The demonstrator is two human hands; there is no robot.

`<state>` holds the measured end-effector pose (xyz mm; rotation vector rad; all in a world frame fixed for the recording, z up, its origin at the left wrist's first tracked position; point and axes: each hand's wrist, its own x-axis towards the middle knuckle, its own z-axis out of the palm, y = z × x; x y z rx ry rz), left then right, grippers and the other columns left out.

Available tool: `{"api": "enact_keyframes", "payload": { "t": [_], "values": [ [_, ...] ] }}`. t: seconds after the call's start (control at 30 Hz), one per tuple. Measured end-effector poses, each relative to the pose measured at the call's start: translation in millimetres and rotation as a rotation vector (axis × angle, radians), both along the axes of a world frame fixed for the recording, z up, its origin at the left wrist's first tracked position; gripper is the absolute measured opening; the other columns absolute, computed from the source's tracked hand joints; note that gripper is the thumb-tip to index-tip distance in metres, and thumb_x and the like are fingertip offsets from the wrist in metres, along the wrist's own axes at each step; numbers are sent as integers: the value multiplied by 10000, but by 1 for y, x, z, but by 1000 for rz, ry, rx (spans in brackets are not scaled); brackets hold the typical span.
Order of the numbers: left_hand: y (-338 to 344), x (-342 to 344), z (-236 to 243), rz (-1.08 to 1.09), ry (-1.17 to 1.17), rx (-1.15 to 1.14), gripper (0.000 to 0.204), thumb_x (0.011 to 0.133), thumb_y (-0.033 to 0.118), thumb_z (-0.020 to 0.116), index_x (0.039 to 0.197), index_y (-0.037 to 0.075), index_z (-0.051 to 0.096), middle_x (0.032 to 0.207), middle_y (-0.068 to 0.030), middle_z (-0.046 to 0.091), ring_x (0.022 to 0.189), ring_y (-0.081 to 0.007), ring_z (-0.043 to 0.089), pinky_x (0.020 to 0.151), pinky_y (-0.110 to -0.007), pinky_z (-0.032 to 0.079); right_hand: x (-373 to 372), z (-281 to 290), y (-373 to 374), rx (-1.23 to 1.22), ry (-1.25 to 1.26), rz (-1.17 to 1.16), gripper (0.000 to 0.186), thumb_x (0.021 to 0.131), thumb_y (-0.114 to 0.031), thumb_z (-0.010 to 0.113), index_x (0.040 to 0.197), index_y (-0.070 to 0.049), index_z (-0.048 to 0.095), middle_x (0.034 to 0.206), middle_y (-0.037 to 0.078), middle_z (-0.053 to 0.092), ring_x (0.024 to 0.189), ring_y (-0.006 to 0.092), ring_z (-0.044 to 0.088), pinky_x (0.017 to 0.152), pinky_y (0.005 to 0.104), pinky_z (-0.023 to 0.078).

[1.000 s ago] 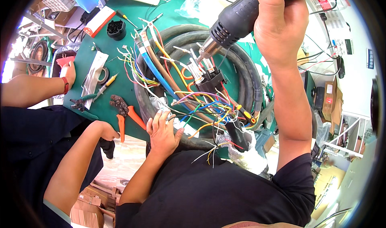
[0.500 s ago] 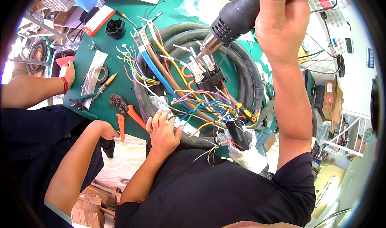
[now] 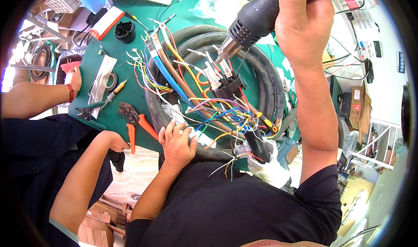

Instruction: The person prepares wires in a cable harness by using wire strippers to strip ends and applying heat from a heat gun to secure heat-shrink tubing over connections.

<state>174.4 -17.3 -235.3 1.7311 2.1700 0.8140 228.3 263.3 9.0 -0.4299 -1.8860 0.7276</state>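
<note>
A black heat gun [image 3: 256,17] is gripped by my right hand [image 3: 303,27], raised at the upper right. Its metal nozzle points down at white-sleeved wire ends [image 3: 213,75] standing out of a black round connector [image 3: 229,88]. Below the connector, a bundle of thin coloured wires [image 3: 230,110] spreads around a thick black cable end [image 3: 257,144]. Fingers extended, my left hand [image 3: 177,144] rests on the coiled black cable [image 3: 153,97] near the table's front edge. It appears to hold nothing. Blue and brown thick wires [image 3: 167,73] run beside the connector.
A co-worker's hands [image 3: 75,80] are at the left edge of the green table [image 3: 138,88]. Orange-handled crimping pliers [image 3: 133,120], green-handled cutters [image 3: 89,113], a tape roll [image 3: 112,80] and a black round connector part [image 3: 125,31] lie there. A yellow-black screwdriver [image 3: 266,121] lies among the wires.
The heat gun and my right hand have shifted very slightly left. My left hand has barely moved, and the wires and connector stay where they were.
</note>
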Motion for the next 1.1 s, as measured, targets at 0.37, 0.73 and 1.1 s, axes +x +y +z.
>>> {"api": "enact_keyframes", "payload": {
  "t": [0.37,0.73,1.1],
  "values": [
    [1,0,2,-5,23,-3,260,773,297,656,928,90,673,1093,-39,588,1247,-263,394,1050,-458,178,-2,-3,-1,18,55,-27,317,925,-236,591,1088,33,553,894,19,563,768,65,475,686,210,396],
    [0,0,-2,-15,25,3,252,763,283,655,932,96,669,1082,-36,591,1248,-259,391,1054,-452,171,8,1,3,-44,61,-99,324,924,-281,589,1035,20,544,809,2,545,705,65,467,630,217,392],
    [3,1,1,-22,28,-15,275,753,284,659,946,89,656,1079,-41,603,1256,-259,391,1056,-457,157,31,5,17,-80,71,-309,339,904,-344,609,903,-10,549,760,-9,515,682,72,454,611,234,383]
  ]
}}
